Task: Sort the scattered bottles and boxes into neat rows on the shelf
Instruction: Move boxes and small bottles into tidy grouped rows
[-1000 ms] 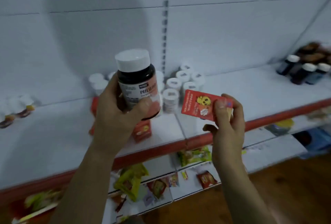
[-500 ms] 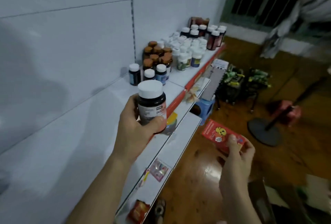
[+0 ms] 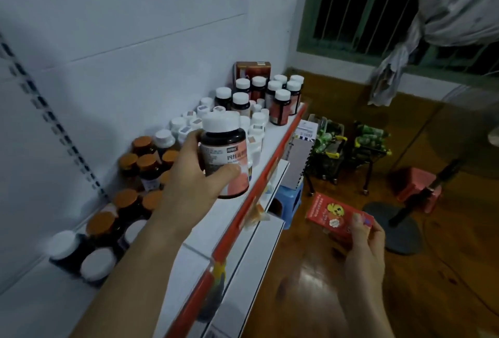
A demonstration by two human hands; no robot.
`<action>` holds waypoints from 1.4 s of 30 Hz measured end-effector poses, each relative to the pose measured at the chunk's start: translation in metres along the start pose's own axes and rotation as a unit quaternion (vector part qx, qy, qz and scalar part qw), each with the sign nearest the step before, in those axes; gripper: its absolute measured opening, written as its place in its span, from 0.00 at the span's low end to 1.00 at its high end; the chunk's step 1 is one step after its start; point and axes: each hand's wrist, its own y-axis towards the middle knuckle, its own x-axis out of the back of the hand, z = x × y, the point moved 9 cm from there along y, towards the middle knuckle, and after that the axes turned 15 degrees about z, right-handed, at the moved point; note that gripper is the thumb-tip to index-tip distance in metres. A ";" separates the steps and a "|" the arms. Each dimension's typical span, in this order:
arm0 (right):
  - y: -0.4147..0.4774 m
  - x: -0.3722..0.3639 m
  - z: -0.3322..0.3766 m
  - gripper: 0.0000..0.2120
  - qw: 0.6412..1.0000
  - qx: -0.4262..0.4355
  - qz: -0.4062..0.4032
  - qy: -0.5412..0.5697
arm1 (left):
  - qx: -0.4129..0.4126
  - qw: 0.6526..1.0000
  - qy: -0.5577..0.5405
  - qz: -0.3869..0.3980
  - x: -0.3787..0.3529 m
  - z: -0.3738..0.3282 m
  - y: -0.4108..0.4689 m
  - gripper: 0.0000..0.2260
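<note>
1. Gripping a dark round bottle with a white screw cap and a salmon-pink label (image 3: 225, 156), the left hand (image 3: 193, 185) is holding it upright over the white metal shelf with the red front edge (image 3: 237, 219). The thumb is lying across the label and the fingers are curling round the back.
2. The bottle is sitting toward the front of the shelf, just before a cluster of small white plastic bottles (image 3: 256, 132). Whether its base is touching the shelf board cannot be told.
3. The right hand (image 3: 364, 248) is pinching a flat red cardboard box with a yellow cartoon figure (image 3: 334, 215) by its near end, thumb on top. The box is hanging over the glossy brown wooden floor (image 3: 310, 283), well apart from the shelf.
4. Brown glass jars with orange lids (image 3: 143, 159) are standing grouped against the white back wall, partly hidden behind the left hand.
5. Tall dark bottles with white caps and red labels (image 3: 280, 105) are standing at the far end of the shelf, with a dark red carton (image 3: 252, 67) behind them.
6. Two dark jars with white lids (image 3: 81, 254) are standing at the near end.
7. A blue plastic stool (image 3: 290, 197), wire baskets holding green bottles (image 3: 329, 140) and a round black fan base (image 3: 402, 232) are standing on the floor.
</note>
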 end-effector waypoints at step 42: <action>0.439 -0.477 0.159 0.22 0.633 0.400 0.530 -0.397 | 0.331 0.784 0.502 -0.154 0.081 0.150 0.399 0.28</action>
